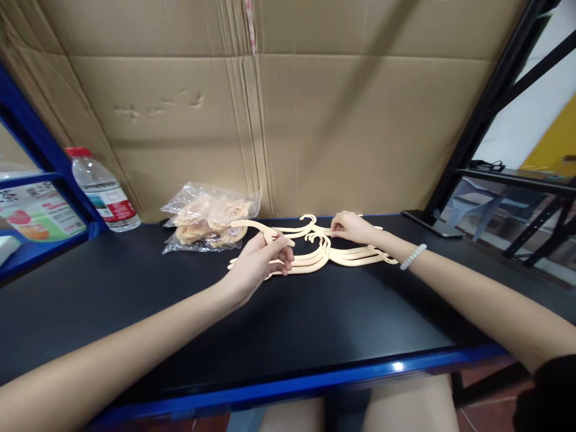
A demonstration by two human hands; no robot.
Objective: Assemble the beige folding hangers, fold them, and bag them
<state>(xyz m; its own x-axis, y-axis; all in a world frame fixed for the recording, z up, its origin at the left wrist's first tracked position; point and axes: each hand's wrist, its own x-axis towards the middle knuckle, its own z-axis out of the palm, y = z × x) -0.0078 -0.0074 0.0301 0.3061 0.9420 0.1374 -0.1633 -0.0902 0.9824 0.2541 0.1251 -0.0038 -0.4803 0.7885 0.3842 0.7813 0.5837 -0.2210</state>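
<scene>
1. Two labels show, neither readable: the red-and-white band on the bottle (pixel 102 192) at the bench's (pixel 135 300) back left, and a printed pack (pixel 40 213) on the left shelf.
2. Your left hand (pixel 261 264) is clenched around the left ends of the hangers (pixel 315 252), near the bench's back edge; your right hand (pixel 353 228) pinches one near the hooks.
3. Hangers are smooth cream plastic, curved; a crinkled clear bag (pixel 209 219) lies just left.
</scene>
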